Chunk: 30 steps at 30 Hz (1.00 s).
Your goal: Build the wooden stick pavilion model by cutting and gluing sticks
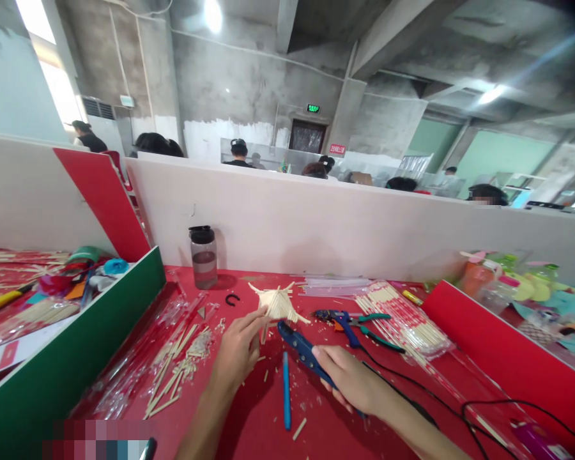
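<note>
A small model made of thin wooden sticks [275, 300], with a sloped roof-like top and upturned corners, stands on the red tabletop. My left hand [237, 350] has its fingertips closed on the model's front left side. My right hand [345, 375] is wrapped round a blue plier-like hand tool [303, 350]. The tool's dark head points at the model's front edge; whether they touch I cannot tell. Below the model lies a blue pen [287, 391]. To the right are a hot glue gun [347, 326] and teal-handled pliers [381, 329].
A water bottle [204, 259] stands by the white partition [326, 220]. Stick offcuts [177, 377] and plastic wrappers [129, 364] lie left, bundled sticks [407, 316] right. A black cable [412, 378] crosses the right side. Green [86, 345] and red [512, 342] dividers flank the table. People sit beyond.
</note>
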Available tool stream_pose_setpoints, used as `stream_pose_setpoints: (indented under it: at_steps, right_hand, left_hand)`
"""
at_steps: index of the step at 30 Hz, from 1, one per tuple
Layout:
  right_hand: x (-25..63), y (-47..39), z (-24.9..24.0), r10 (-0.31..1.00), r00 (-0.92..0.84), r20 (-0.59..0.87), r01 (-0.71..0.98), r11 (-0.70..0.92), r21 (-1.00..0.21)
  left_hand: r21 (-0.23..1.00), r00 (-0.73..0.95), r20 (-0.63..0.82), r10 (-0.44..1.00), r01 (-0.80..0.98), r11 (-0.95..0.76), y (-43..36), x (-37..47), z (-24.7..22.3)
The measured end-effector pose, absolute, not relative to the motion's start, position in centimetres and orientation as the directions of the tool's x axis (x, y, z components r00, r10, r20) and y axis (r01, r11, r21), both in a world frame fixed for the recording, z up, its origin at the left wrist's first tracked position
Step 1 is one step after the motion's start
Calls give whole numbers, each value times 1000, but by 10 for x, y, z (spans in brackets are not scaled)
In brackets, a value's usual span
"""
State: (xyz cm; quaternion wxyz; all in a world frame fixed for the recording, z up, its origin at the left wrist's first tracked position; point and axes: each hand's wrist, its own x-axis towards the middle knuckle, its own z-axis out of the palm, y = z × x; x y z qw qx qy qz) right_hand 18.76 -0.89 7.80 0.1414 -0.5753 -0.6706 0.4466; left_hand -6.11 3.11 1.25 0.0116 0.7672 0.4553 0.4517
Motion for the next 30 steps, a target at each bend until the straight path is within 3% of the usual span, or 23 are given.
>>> stream_pose_setpoints:
  at_steps: [5, 10, 14, 20, 26, 30]
  right_hand:
    - [206, -20, 85, 851, -374, -369, 717, 13, -697]
    - [217, -31, 67, 918, -340, -203, 814, 179, -553]
    - [221, -30, 33, 956, -206, -206, 906, 107, -409]
    - [208, -24, 1, 994, -107, -32, 969, 97, -225]
    - [188, -23, -2, 993, -94, 78, 972, 108, -208]
    - [202, -15, 12, 971, -176, 161, 939, 215, -267]
  left_hand:
    - [439, 162, 673, 721, 697, -567, 31, -61, 8]
    - [452, 166, 650, 742, 700, -553, 31, -60, 6]
    - [469, 162, 639, 752, 692, -548, 31, -59, 7]
    - [479, 149, 656, 740, 675, -561, 29, -58, 12]
    - [557, 95, 628, 773, 639, -531, 34, -57, 1]
    - [694, -70, 576, 814, 567, -443, 40, -57, -10]
